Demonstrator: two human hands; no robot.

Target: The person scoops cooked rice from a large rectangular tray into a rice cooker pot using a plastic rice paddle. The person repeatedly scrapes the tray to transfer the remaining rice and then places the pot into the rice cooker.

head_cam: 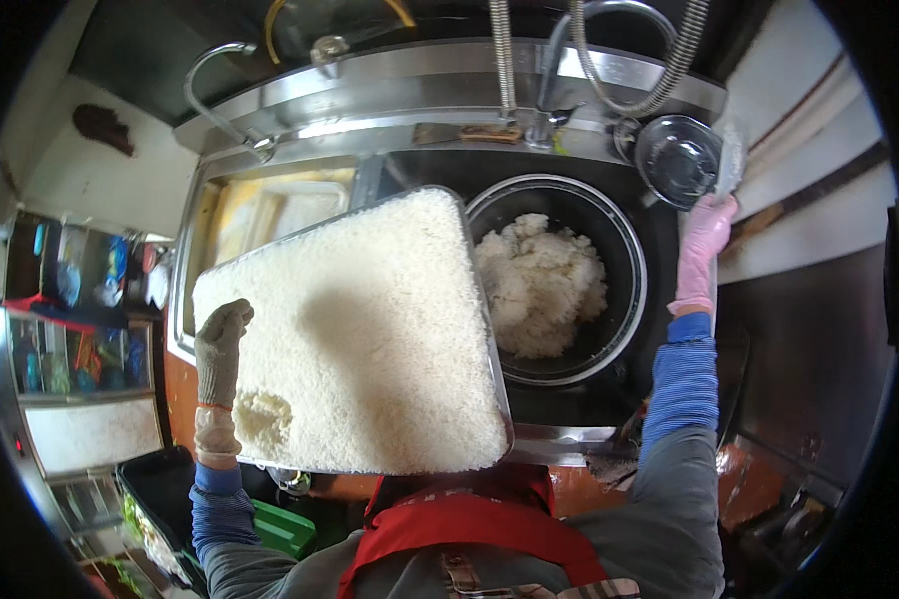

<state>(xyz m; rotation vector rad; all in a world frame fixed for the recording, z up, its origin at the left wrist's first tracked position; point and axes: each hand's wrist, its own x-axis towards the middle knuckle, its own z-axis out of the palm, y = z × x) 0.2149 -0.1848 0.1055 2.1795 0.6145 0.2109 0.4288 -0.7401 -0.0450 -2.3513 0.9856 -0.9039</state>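
A large metal tray heaped flat with white rice lies before me, tilted across the sink. My left hand, in a pale knit glove, is at the tray's left edge with its fingers curled; I cannot tell whether it grips the rim. Below it, a hollow breaks the rice surface. To the right, a round black pot with a light rim holds a clump of rice. My right hand, in a pink glove, reaches forward and grips a translucent plastic object beside a clear bowl.
Behind the tray is a sink basin with a pale container in it. A curved faucet and a spring hose rise along the back. A wooden-handled scraper lies on the ledge. A green bin stands below left.
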